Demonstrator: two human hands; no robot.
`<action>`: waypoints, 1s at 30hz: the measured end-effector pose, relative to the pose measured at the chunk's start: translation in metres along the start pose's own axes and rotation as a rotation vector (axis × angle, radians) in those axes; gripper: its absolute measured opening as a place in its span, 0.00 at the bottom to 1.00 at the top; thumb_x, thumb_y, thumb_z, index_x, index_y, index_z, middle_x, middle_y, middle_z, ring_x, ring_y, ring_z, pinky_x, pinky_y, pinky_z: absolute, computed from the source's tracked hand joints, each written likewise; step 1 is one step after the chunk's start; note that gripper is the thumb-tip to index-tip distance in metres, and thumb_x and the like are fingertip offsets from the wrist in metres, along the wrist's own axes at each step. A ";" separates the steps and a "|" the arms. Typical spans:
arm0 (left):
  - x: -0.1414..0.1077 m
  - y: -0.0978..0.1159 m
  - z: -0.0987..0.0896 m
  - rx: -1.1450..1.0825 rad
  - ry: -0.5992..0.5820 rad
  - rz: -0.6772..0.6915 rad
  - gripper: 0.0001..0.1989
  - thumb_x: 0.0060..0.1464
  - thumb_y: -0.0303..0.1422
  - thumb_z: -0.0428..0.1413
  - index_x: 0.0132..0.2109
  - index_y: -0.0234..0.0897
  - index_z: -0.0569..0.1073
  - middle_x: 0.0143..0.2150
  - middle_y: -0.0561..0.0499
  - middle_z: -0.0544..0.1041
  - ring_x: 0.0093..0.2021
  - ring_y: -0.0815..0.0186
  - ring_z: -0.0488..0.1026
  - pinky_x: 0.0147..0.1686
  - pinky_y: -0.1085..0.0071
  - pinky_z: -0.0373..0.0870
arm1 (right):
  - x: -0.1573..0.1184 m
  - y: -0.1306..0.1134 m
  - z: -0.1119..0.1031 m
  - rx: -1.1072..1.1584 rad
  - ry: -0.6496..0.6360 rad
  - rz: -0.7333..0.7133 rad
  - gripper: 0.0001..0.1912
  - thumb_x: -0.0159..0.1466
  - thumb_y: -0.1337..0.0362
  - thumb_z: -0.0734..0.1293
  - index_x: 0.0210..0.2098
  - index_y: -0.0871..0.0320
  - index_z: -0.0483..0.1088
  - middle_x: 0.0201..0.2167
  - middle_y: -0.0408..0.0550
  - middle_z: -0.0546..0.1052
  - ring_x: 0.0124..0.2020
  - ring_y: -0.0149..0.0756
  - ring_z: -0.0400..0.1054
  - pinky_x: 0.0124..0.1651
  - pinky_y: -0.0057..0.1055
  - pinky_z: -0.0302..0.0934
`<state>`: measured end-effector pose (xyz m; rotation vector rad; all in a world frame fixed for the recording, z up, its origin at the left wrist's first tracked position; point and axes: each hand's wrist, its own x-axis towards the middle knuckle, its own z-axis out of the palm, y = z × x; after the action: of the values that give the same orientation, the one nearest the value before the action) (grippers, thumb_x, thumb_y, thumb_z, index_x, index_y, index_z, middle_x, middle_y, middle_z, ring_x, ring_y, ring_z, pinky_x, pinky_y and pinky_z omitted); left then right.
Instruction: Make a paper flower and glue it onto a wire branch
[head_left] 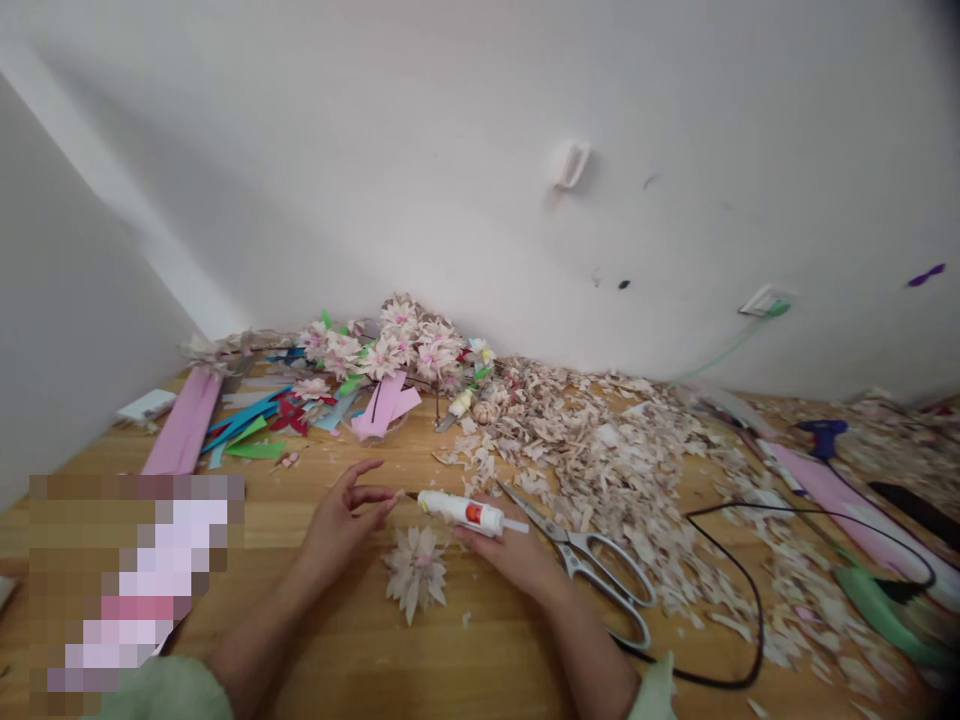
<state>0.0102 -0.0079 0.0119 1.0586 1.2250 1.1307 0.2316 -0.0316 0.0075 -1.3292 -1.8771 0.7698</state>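
Observation:
In my right hand (504, 540) lies a white glue tube (461, 509) with a red label, its dark tip pointing left. The fingers of my left hand (361, 505) reach the tip; thumb and forefinger are pinched together there, and whatever is between them is too small to make out. Just below the tube, a pale flower (416, 572) with pointed petals and a pinkish centre rests on the wooden table (337, 660). Beside my right hand are large silver scissors (592, 560), blades toward the upper left.
Finished pale flowers (405, 340) are heaped by the wall. Loose petals (600, 460) cover the right side. Pink strips (182, 425) and coloured paper lie left. A blue glue gun (823, 437), black cable (757, 600) and green object (885, 610) are right.

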 end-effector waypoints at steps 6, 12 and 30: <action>-0.001 0.002 -0.001 -0.003 -0.024 -0.005 0.36 0.33 0.39 0.64 0.51 0.35 0.63 0.28 0.51 0.79 0.30 0.64 0.75 0.29 0.70 0.70 | 0.006 0.018 0.001 -0.055 0.070 0.088 0.13 0.57 0.56 0.65 0.37 0.57 0.73 0.34 0.49 0.77 0.35 0.42 0.70 0.39 0.36 0.64; -0.002 0.005 -0.003 0.042 -0.026 0.042 0.36 0.36 0.40 0.63 0.53 0.34 0.61 0.30 0.49 0.80 0.32 0.62 0.75 0.29 0.69 0.70 | 0.013 0.028 0.001 -0.089 0.103 0.277 0.15 0.55 0.53 0.66 0.34 0.58 0.73 0.32 0.51 0.78 0.34 0.46 0.70 0.39 0.41 0.63; -0.010 -0.006 -0.004 0.295 0.089 0.372 0.26 0.49 0.37 0.55 0.54 0.39 0.58 0.33 0.50 0.79 0.37 0.62 0.76 0.33 0.66 0.74 | -0.012 -0.029 0.033 -0.301 -0.125 -0.231 0.13 0.55 0.60 0.69 0.38 0.57 0.67 0.24 0.43 0.71 0.26 0.35 0.64 0.30 0.30 0.56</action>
<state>0.0061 -0.0190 0.0076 1.5200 1.3267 1.3146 0.1917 -0.0542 0.0088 -1.2325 -2.2677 0.4735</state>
